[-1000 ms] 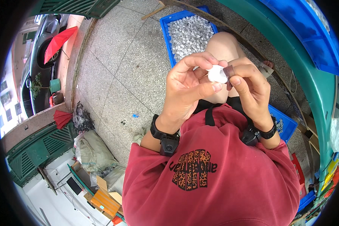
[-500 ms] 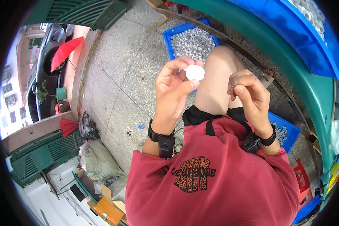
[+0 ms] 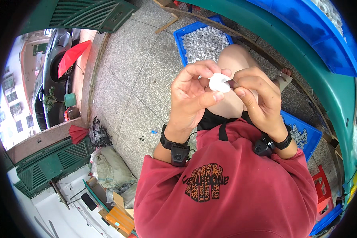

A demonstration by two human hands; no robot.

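My left hand (image 3: 187, 96) pinches a small round white plastic part (image 3: 217, 83) between thumb and fingers, above my knees. My right hand (image 3: 262, 97) is closed on a small, thin, dark flat piece that looks like a blade (image 3: 232, 83). The blade's tip meets the right side of the white part, and where exactly it touches is too small to tell. Beyond my left hand, a blue crate (image 3: 180, 45) on the floor holds many small whitish plastic parts (image 3: 204, 43).
At my right stands another blue crate (image 3: 314, 139) with white pieces. A large blue bin (image 3: 305, 37) of pale parts sits on the green surface (image 3: 333, 99) at the right. A red stool (image 3: 323, 186) stands lower right. Sacks (image 3: 113, 166) lie on the left side.
My hands have come together: the white part has moved right, and the blade has moved left to meet it. The white part is now turned at a different angle.
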